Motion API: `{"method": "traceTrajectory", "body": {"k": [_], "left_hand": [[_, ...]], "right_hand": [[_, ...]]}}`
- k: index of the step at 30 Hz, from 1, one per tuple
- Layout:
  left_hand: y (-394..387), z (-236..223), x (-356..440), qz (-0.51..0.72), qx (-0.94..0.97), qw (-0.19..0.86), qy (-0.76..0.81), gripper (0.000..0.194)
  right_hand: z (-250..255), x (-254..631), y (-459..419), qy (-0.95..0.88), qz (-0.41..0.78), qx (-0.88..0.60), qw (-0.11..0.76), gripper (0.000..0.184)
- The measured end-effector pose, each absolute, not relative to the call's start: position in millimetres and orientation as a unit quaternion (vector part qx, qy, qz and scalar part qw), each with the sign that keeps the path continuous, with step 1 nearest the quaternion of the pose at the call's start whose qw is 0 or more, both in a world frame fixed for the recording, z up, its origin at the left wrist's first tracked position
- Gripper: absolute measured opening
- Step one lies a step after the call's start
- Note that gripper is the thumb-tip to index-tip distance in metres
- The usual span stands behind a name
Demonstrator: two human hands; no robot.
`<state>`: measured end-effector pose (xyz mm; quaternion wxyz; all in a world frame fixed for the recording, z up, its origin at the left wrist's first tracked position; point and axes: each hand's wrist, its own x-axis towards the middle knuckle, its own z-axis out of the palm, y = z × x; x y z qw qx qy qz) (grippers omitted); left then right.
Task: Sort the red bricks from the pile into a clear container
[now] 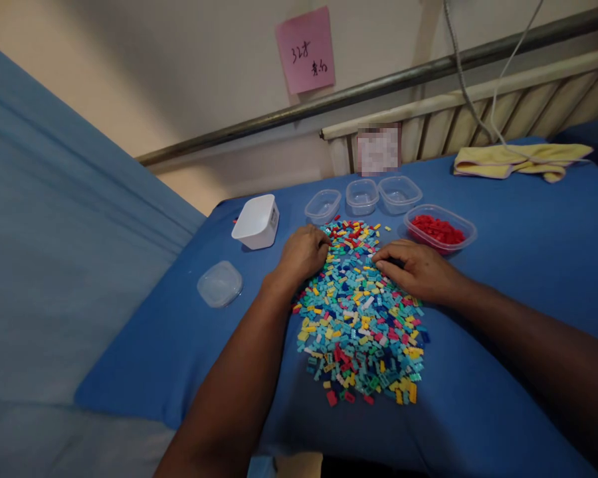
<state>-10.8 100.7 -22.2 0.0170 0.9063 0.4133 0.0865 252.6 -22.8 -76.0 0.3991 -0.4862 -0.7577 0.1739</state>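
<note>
A spread of small toy building bricks (361,315) in turquoise, yellow, blue, red and white lies on the blue-covered table. At the upper left edge of the bricks rests my left hand (303,253), its fingers curled inward; whatever they hold is hidden. My right hand (412,267) reaches in from the other side, thumb and fingers bent towards each other with the tips at the bricks. Anything between those tips is too small to make out. Just beyond my right hand stands a clear plastic tub holding red bricks (436,230).
Three clear tubs (323,207) stand in a row behind the bricks. To the left are a white box (256,224) and a translucent lid (220,284). A yellow cloth (513,161) lies back right, below hanging cables. A radiator (448,126) and pipe (239,130) line the wall.
</note>
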Motion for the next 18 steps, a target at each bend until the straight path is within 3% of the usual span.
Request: {"method": "traceTrajectory", "body": {"k": [10,18], "left_hand": [[104,-20,-34,0.131,0.84,0.062,0.523,0.028],[110,-27,-35,0.07,0.901,-0.008,0.428,0.042]], "right_hand": [[-78,254,-23,-0.762,0.176,-0.483,0.395,0.014],[-27,222,-63,-0.807,0.064,-0.379,0.448,0.03]]}}
